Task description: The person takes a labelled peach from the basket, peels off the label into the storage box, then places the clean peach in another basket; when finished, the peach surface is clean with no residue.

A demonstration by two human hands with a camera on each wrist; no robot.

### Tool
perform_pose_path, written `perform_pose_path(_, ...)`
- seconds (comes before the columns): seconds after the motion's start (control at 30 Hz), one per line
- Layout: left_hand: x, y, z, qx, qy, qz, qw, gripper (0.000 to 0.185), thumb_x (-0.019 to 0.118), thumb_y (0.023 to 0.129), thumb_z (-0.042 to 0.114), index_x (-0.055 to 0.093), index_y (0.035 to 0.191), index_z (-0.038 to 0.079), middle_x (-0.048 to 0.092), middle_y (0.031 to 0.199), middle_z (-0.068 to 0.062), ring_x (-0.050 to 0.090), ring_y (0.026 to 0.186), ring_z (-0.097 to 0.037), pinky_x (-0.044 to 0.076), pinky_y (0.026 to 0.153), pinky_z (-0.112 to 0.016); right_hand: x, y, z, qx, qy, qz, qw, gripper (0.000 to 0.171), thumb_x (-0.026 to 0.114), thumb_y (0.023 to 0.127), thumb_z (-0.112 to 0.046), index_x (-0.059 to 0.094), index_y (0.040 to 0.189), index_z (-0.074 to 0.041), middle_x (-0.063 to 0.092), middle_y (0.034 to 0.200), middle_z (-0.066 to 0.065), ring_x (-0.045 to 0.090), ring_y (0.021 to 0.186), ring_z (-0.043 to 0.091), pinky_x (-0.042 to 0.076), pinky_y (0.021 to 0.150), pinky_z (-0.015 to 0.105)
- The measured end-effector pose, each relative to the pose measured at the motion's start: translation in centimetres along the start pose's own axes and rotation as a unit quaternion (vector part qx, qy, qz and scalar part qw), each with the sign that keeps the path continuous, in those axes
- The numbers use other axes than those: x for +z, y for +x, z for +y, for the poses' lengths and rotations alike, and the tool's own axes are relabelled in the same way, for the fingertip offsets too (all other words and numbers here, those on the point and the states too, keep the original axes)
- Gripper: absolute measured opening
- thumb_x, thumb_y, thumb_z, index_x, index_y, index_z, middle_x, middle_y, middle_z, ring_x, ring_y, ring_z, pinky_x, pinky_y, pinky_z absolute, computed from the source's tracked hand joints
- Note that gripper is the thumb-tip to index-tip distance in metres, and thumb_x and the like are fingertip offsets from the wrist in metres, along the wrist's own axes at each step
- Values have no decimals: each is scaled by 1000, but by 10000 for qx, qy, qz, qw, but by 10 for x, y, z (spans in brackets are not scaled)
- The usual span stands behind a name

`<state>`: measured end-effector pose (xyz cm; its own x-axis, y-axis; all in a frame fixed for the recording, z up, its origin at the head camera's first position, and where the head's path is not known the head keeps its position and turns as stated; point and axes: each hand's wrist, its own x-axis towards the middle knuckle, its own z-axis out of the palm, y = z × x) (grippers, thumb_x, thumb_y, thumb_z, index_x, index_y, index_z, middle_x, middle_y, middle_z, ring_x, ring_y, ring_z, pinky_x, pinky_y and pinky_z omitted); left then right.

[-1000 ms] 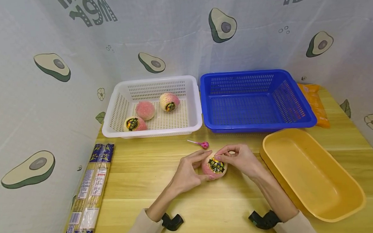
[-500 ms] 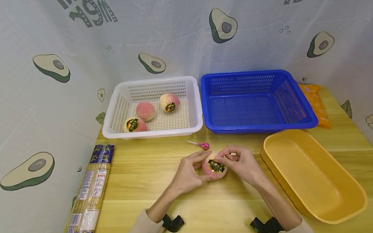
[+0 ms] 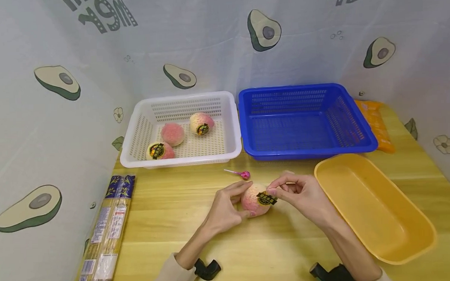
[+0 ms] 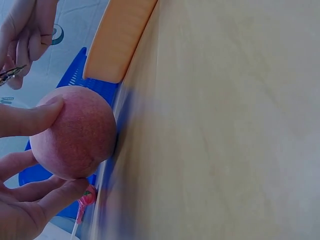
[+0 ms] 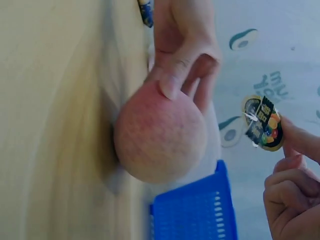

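A pink and cream peach point(image 3: 254, 200) is held between the thumb and fingers of my left hand point(image 3: 226, 206), low over the table. My right hand point(image 3: 300, 195) pinches a black and gold oval sticker point(image 3: 266, 198) by its edge. The right wrist view shows this sticker point(image 5: 263, 123) apart from the peach point(image 5: 160, 135), whose facing skin is bare. From the left wrist, the thumb point(image 4: 35, 119) presses the near side of the peach point(image 4: 75, 135) and the fingers support it below.
Behind the hands lies a pink lollipop point(image 3: 245, 175). A white basket point(image 3: 181, 162) with several peaches and a blue basket point(image 3: 311, 151) stand at the back. To the right is a yellow tub point(image 3: 376, 201), with an orange packet point(image 3: 375, 123) beyond; noodle packs point(image 3: 105, 231) lie left.
My right hand has moved rightward and peeled the sticker off the peach, taking it along in a pinch. The left hand still holds the peach in nearly the same place.
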<state>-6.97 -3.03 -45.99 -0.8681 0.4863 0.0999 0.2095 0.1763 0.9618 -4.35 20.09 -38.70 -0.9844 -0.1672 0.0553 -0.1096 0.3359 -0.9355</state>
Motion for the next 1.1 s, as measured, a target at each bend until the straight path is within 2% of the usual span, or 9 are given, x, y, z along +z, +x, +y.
perform_pose_path(0.17, 1, -2, -1, -34, -2, 47, 10000, 72, 82, 76, -11, 57, 144, -2, 51, 152, -26, 57, 136, -39, 56, 105, -33, -23, -5, -11, -317, -344, 235, 9986, 7, 80, 90, -7, 81, 96, -9, 66, 87, -4, 49, 72, 13, 39, 56, 28)
perform_pose_path(0.43, -1, -2, -1, -49, -181, 75, 9998, 72, 83, 76, -11, 58, 143, -4, 52, 151, -26, 57, 136, -40, 56, 104, -34, -83, -15, -21, 329, -949, 487, 9937, 15, 76, 95, -13, 79, 107, -6, 74, 95, -14, 46, 63, 16, 32, 49, 32)
perform_pose_path(0.5, -1, -2, -1, -53, -209, 64, 9997, 72, 83, 75, -11, 58, 142, -4, 53, 151, -26, 57, 136, -40, 56, 105, -33, -100, -17, -18, 507, -1014, 525, 9922, 16, 74, 96, -14, 79, 110, -7, 75, 92, -15, 43, 61, 17, 30, 49, 33)
perform_pose_path(0.6, 0, -1, -2, -70, -179, 45, 9998, 72, 84, 75, -10, 59, 142, -4, 53, 151, -25, 57, 136, -39, 56, 105, -33, -123, -18, -14, 842, -1184, 571, 9877, 15, 74, 97, -16, 79, 110, -13, 66, 73, -13, 36, 57, 19, 25, 49, 35)
perform_pose_path(0.63, 0, -1, -1, -79, -170, 43, 9998, 72, 84, 75, -10, 59, 142, -3, 53, 150, -24, 58, 136, -38, 56, 104, -32, -130, -18, -12, 928, -1254, 555, 9862, 15, 74, 97, -16, 79, 110, -14, 65, 72, -16, 35, 56, 18, 25, 49, 35)
perform_pose_path(0.7, 0, -1, -1, -86, -143, 34, 9999, 72, 84, 75, -10, 59, 142, -3, 53, 151, -24, 58, 136, -38, 56, 104, -32, -142, -17, -7, 1065, -1391, 472, 9834, 14, 73, 98, -16, 79, 110, -15, 64, 74, -21, 41, 56, 15, 25, 50, 35)
perform_pose_path(0.83, 1, -1, -2, -96, -117, 50, 9999, 72, 85, 75, -10, 59, 142, -3, 53, 151, -24, 58, 136, -38, 56, 104, -32, -160, -11, 6, 1330, -1772, 110, 9751, 13, 70, 100, -21, 76, 111, -16, 69, 95, -31, 51, 62, 11, 27, 50, 35)
perform_pose_path(1.0, 1, -1, -1, -82, -96, 54, 9999, 72, 84, 75, -10, 59, 142, -4, 53, 150, -24, 58, 136, -38, 56, 104, -32, -172, -6, 22, 1446, -1981, -473, 9683, 18, 66, 103, -19, 65, 117, -8, 72, 92, -11, 65, 77, 0, 30, 49, 36)
perform_pose_path(1.1, 1, -1, -1, -78, -95, 65, 9999, 72, 84, 75, -10, 59, 142, -4, 53, 150, -24, 58, 136, -38, 56, 104, -33, -174, -1, 28, 1492, -2195, -743, 9613, 21, 66, 103, -19, 67, 119, -4, 75, 94, -9, 68, 88, -4, 36, 54, 27)
